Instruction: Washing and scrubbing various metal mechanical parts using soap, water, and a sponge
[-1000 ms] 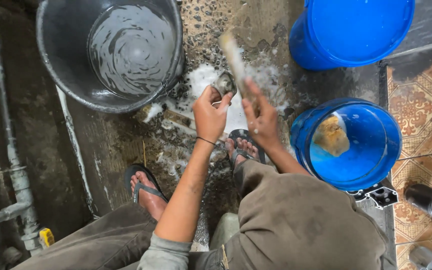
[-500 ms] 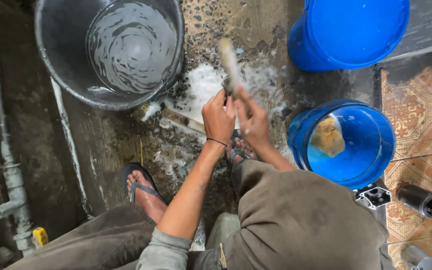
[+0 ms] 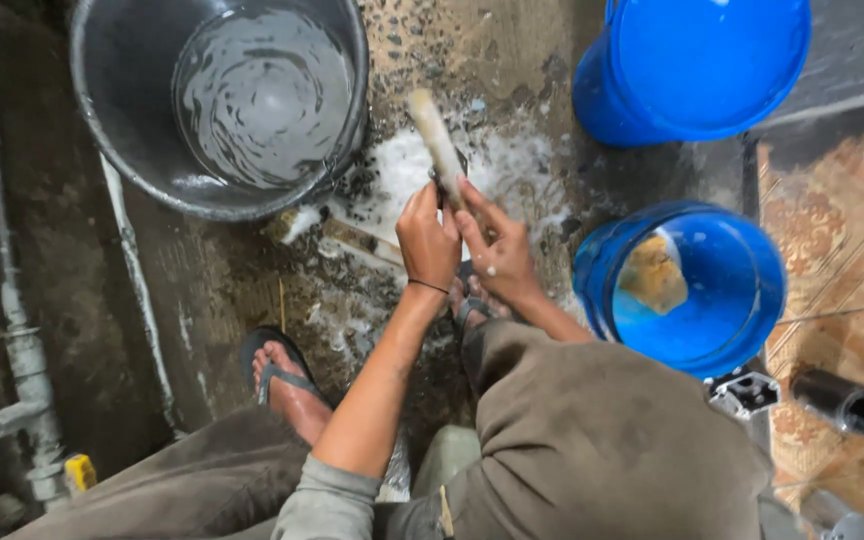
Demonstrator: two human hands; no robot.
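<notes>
My left hand (image 3: 428, 240) and my right hand (image 3: 495, 246) are clasped together around the lower end of a pale, soapy stick-like object (image 3: 436, 140). It points away from me over a patch of white foam (image 3: 392, 185) on the wet concrete floor. What lies between my palms is hidden. I squat with my feet in dark flip-flops; the left foot (image 3: 287, 390) shows beside my left forearm.
A grey bucket (image 3: 112, 130) with sudsy water stands at the far left. A large blue bucket (image 3: 692, 70) is at the far right, and a smaller blue bucket (image 3: 742, 300) holding a yellow sponge (image 3: 652, 275) sits beside my right knee. Grey pipes (image 3: 17, 330) run along the left.
The stick-like object has shifted from tilting left to standing more upright between my hands, and both hands have closed tighter around its lower end.
</notes>
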